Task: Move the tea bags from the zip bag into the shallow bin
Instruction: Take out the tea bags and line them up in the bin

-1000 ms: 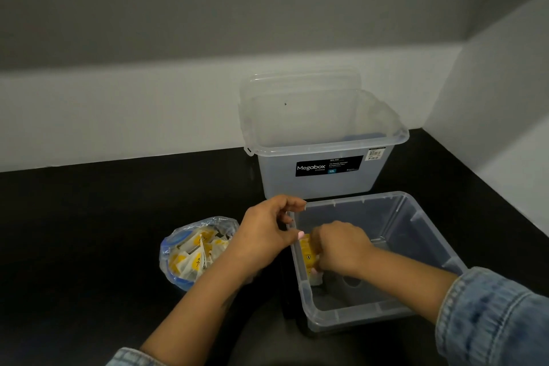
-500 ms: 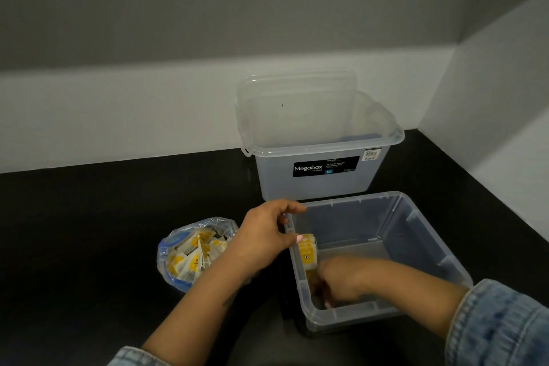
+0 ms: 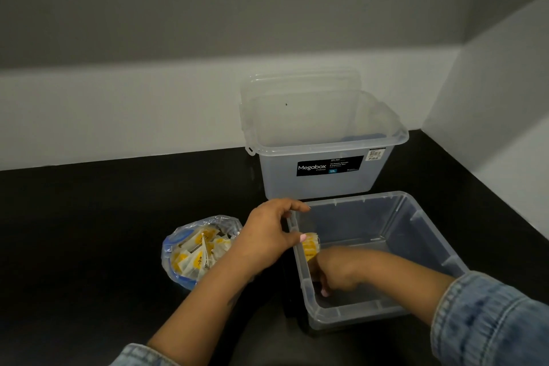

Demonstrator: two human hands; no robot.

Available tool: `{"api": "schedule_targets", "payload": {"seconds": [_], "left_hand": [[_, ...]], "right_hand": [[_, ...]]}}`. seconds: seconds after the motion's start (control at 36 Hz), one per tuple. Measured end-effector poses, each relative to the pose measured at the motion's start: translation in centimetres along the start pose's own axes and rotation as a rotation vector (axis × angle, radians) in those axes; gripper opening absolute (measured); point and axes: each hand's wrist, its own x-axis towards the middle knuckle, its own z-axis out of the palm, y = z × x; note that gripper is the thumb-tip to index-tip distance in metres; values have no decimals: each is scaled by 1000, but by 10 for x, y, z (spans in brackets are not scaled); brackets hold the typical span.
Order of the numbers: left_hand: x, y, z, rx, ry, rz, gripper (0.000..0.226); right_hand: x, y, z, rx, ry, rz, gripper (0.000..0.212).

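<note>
The clear shallow bin [image 3: 427, 235] sits front right on the black counter. My left hand [image 3: 267, 235] grips its left rim near the far corner, thumb on the edge. My right hand [image 3: 335, 273] is down inside the bin by the left wall, fingers pointing at the floor. Yellow-and-white tea bags [image 3: 310, 245] stand against that wall, touching the hand; whether the fingers hold them is hidden. The open zip bag [image 3: 178, 249], blue-edged, lies left of the bin with several tea bags [image 3: 202, 252] inside.
A taller clear Megabox storage box [image 3: 320, 178] stands right behind the shallow bin, its lid leaning against the white wall. Another wall runs along the right side of the black counter [image 3: 74, 232].
My right hand dropped from the bin's left rim to the floor with the tea bags, then stayed low. The left hand kept its grip on the rim.
</note>
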Motion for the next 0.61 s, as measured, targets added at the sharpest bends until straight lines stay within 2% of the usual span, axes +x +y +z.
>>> {"api": "schedule_targets", "payload": {"seconds": [0.14,0.42,0.61], "left_hand": [[-1,-1,-1,-12,2,-4,45],[-8,-10,-24,-44,37,-4,36],[-18,-30,-63,-16,114,-73,37]], "right_hand": [[-1,7,3,45,3,-7,27],[-16,6,-8,89,67,6,23],[-39,-4,-40,130,279,24,21]]}}
